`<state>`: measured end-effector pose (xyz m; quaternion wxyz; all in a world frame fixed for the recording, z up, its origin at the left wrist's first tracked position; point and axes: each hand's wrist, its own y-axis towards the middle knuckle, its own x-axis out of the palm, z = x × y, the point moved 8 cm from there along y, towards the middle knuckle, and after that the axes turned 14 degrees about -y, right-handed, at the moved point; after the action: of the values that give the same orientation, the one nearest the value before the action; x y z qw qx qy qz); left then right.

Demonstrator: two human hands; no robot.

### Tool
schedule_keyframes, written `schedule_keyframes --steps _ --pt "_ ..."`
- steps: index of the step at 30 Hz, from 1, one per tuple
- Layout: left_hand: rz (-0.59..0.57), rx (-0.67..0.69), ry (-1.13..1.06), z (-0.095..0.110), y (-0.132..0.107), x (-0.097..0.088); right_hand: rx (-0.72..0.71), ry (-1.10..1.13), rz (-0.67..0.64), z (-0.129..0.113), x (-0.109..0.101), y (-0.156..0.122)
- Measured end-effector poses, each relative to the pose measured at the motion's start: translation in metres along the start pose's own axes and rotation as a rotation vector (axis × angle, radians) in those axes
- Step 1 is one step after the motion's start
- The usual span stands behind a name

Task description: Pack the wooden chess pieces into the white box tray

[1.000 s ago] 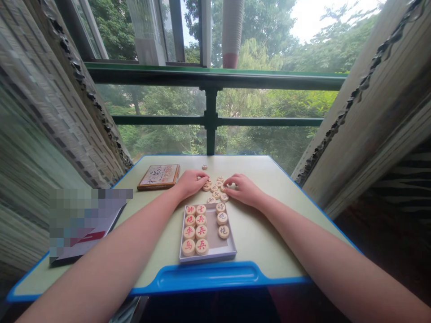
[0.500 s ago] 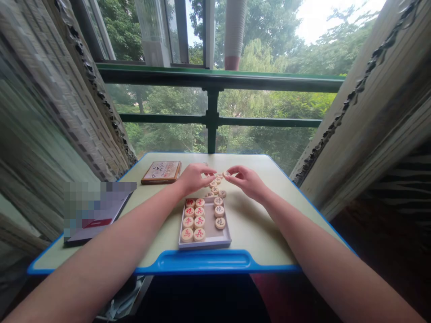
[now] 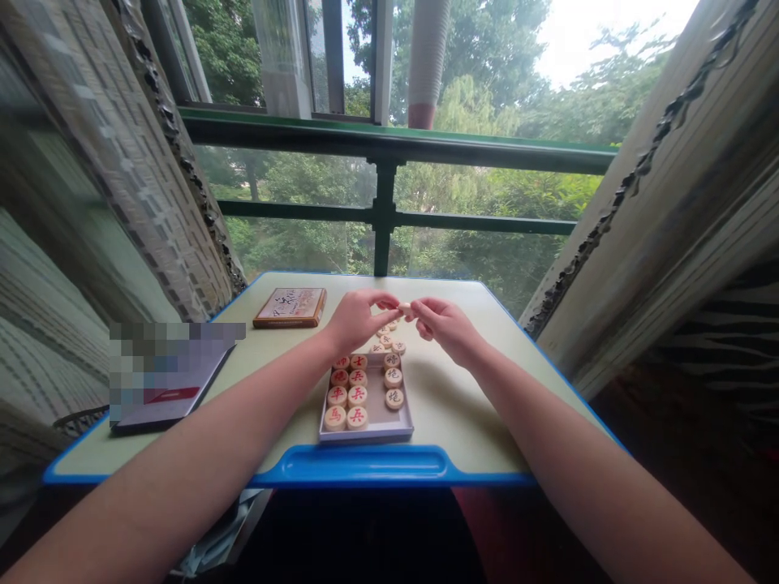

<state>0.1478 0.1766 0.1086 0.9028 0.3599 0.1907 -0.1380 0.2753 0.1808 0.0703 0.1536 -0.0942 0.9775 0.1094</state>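
Note:
A round wooden Chinese chess piece point(image 3: 405, 308) is raised above the table between my two hands, seen edge-on. My right hand point(image 3: 444, 326) pinches its right side between thumb and fingers. From the other side, the fingertips of my left hand point(image 3: 359, 318) close on it too. Below them lie several loose Chinese chess pieces point(image 3: 385, 341), partly hidden by the hands. Nearer to me is a shallow box tray point(image 3: 380, 415). Red-marked pieces point(image 3: 357, 395) fill two columns on its left, and black-marked pieces point(image 3: 393, 377) stand in one column along its right side.
A flat printed box lid point(image 3: 290, 308) lies on the far left of the table point(image 3: 475, 405). Closer on the left is a dark-edged flat object point(image 3: 182, 393), partly blurred out. The blue front edge point(image 3: 365, 465) has a moulded groove. Curtains flank the table, with a green railing point(image 3: 389, 138) behind.
My right hand has lifted a chess piece up from the loose group and moved slightly left. My left hand has moved right, so both hands now meet at the piece.

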Motion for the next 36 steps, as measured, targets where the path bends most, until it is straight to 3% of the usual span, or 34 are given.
schedule_keyframes --steps 8,22,30,36 --pt "0.064 -0.028 -0.072 -0.003 -0.003 -0.003 0.023 0.152 0.017 0.006 -0.002 0.003" --pt "0.021 -0.116 -0.222 -0.017 -0.003 0.004 0.022 0.191 0.01 0.009 -0.003 0.005" --pt "-0.011 -0.147 -0.228 -0.023 -0.004 0.006 -0.023 0.063 0.011 0.007 -0.002 0.005" --pt "-0.071 -0.113 -0.16 -0.008 -0.001 0.004 -0.081 -0.062 0.041 -0.003 -0.006 0.001"
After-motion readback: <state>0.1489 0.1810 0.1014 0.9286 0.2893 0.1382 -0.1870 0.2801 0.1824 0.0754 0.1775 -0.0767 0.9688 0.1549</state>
